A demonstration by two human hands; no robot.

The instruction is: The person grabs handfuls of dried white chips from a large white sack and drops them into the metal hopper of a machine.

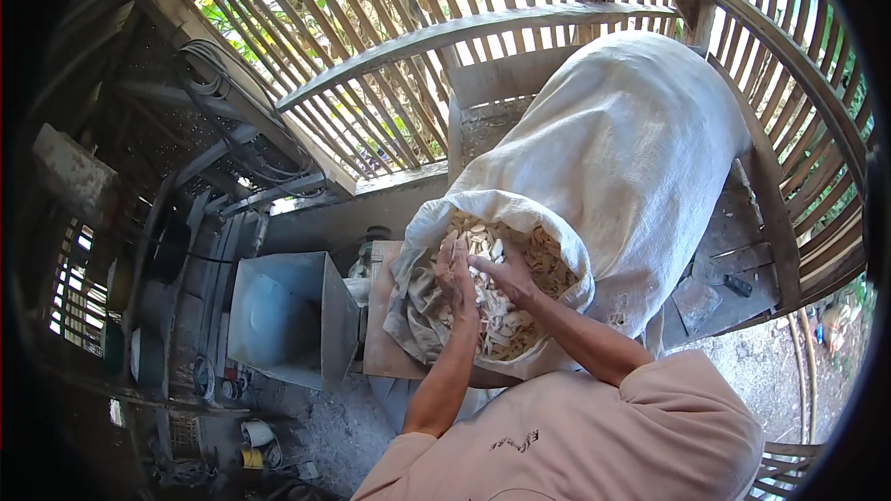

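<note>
One big, lumpy white cloth sack (640, 139) sits behind one round, open, white cloth sack mouth (564, 234); I can't tell if they join. Your two hands are near its far edge: your left hand (456, 280) flat and loose, your right hand's (510, 276) grip hidden. Inside the rim lie small, flat, pale chips (492, 314), too many to count. Opening looks done; plenty of chips seem left.

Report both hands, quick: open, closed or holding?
Left hand: open, fingers extended, among the pale chips; whether it holds any can't be told.
Right hand: open, thumb spread; whether it holds chips can't be told.
</note>
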